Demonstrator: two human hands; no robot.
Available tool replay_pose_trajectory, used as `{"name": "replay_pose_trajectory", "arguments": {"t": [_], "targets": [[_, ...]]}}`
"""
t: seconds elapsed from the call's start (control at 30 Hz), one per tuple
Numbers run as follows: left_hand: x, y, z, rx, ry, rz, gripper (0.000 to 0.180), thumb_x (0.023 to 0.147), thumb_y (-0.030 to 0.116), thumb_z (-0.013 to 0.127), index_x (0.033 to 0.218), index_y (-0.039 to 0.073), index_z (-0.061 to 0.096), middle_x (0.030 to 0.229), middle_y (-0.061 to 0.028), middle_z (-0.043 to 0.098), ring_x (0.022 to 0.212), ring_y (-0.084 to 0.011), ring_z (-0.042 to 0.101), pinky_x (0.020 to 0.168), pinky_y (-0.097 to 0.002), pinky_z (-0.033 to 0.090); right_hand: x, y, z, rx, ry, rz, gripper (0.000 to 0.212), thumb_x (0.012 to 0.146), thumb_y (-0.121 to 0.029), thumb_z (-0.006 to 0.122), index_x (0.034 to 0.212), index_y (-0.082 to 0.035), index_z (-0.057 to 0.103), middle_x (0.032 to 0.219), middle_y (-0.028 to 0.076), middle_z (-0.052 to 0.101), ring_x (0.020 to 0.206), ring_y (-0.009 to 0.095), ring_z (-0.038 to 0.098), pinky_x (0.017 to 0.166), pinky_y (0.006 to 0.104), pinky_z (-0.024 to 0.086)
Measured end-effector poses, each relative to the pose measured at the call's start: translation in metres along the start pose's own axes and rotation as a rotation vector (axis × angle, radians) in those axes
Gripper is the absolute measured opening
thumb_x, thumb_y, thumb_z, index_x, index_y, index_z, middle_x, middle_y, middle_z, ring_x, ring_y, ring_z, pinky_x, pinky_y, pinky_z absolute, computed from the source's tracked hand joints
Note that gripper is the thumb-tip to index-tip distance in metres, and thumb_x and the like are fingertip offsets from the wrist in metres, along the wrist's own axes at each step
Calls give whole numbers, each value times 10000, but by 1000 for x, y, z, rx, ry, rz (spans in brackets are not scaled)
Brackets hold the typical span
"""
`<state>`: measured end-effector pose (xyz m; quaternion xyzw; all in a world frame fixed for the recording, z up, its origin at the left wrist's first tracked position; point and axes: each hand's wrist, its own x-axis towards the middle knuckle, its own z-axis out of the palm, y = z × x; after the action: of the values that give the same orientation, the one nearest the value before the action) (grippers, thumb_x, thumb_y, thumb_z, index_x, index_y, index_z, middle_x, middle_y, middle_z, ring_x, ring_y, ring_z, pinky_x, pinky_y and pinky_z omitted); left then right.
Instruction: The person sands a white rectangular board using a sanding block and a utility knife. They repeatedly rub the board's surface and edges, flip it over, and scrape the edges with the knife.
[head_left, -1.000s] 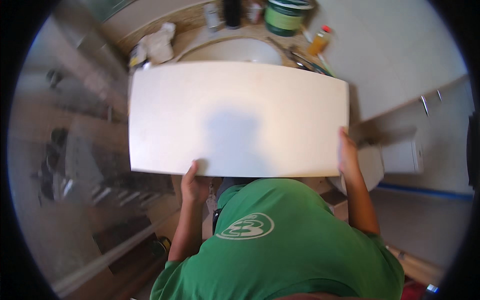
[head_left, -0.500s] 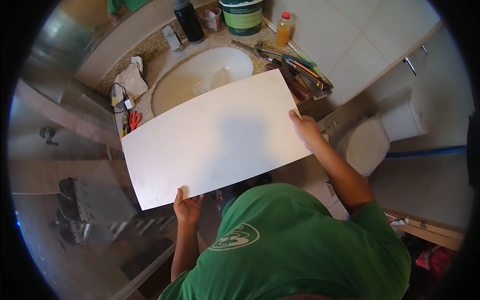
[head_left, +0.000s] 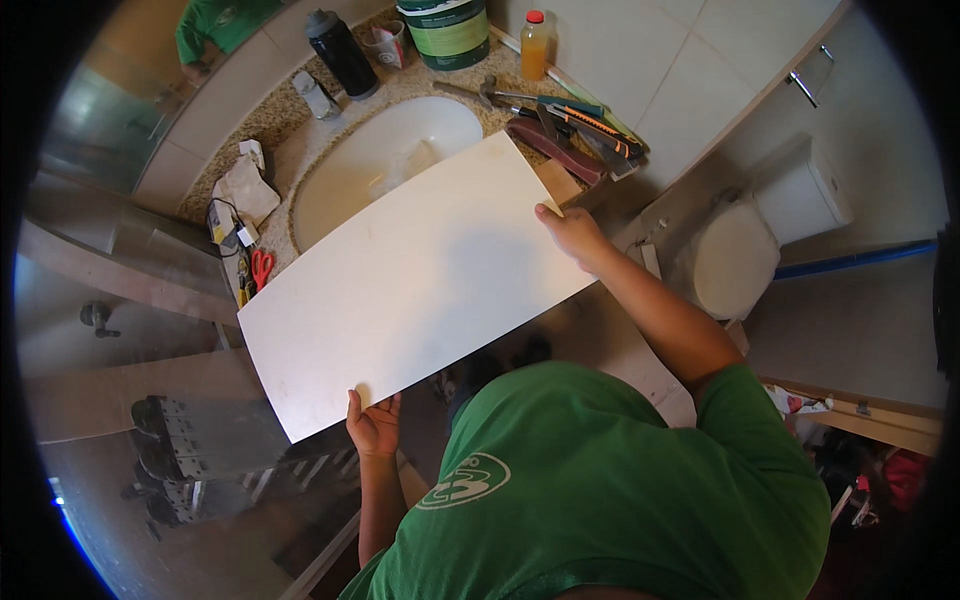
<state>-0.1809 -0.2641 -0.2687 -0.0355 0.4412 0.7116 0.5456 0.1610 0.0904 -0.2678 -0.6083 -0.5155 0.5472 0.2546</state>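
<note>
Our left hand (head_left: 375,428) holds a white board (head_left: 360,310) by its near edge. Our right hand (head_left: 576,240) holds its right end.

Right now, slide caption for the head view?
Left hand and right hand hold a flat white rectangular panel, partly hiding an oval white sink in a speckled counter.
</note>
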Motion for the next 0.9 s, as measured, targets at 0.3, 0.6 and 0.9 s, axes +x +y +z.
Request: {"name": "replay_pose_trajectory", "arguments": {"t": [0.3,0.6,0.9], "targets": [[6,4,-19,76,14,-115,482,1000,566,591,1212,138,653,1091,-85,740,1067,-301,702,1008,-506,499,0,-3,-17,-70,-190,58,757,959,-596,658,1202,121,655,1152,248,711,1101,292,660,944,416,517],[-31,8,49,942,-296,-310,472,1001,424,659,1184,-10,686,957,-140,759,937,-241,716,875,-409,543,0,-5,-83,-296,317,-380,545,954,-537,689,1002,6,679,917,147,689,867,263,669,771,391,528],[115,12,239,1479,-479,707,240,957,245,745,956,6,759,853,-91,754,828,-161,695,795,-308,531,73,-58,-59,-1117,395,-551,605,962,-566,617,1195,-9,657,1118,179,667,1083,346,651,914,485,539]]}}
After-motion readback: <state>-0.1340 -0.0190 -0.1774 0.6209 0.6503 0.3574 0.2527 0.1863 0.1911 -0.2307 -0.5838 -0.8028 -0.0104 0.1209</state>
